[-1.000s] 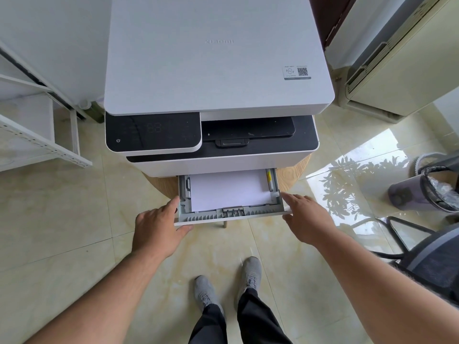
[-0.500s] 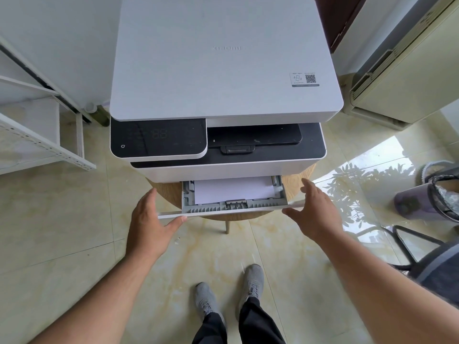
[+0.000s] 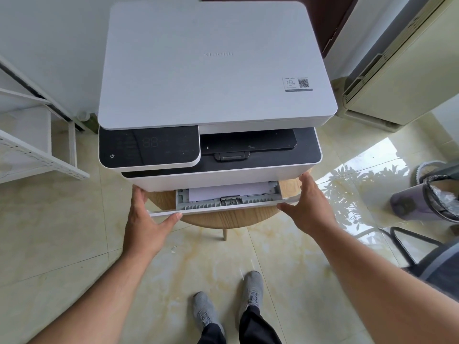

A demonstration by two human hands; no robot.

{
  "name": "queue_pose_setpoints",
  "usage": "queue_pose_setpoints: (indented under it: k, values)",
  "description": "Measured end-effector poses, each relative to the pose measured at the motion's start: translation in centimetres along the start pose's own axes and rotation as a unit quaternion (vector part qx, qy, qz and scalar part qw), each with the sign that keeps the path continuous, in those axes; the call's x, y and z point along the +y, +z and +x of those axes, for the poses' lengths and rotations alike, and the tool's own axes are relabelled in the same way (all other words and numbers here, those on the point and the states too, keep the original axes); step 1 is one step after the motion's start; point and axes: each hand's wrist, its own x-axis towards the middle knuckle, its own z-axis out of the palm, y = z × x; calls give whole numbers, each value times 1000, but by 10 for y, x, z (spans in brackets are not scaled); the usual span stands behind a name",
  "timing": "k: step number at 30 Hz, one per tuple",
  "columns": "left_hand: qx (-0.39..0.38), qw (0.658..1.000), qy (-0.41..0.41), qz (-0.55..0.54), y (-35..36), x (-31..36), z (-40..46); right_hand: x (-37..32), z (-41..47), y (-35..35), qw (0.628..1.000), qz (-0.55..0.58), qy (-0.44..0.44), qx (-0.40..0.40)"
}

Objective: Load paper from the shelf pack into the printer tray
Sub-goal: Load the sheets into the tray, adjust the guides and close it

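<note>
The white printer [image 3: 216, 70] stood on a round wooden table [image 3: 223, 219], its paper tray [image 3: 223, 206] protruding only slightly over the table's front edge, with a strip of white paper [image 3: 228, 191] visible inside. The left hand [image 3: 146, 219] lay spread wide, thumb touching the tray's left front corner. The right hand [image 3: 308, 207], fingers straight, pressed against the right front corner. Neither gripped anything. Grey shoes [image 3: 253, 289] stood on the tiled floor [image 3: 62, 232].

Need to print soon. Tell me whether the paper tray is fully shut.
Not shut: the tray juts out of the printer, paper showing.
</note>
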Motion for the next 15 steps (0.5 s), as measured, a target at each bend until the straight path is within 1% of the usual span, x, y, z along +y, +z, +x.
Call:
queue_pose_setpoints:
  k: [7, 15]
  values:
    - [24, 999, 4, -24, 2, 7, 7, -8, 6, 0, 999, 31, 25, 1]
    - [41, 999, -4, -14, 7, 7, 15, -9, 12, 3, 997, 51, 50, 12]
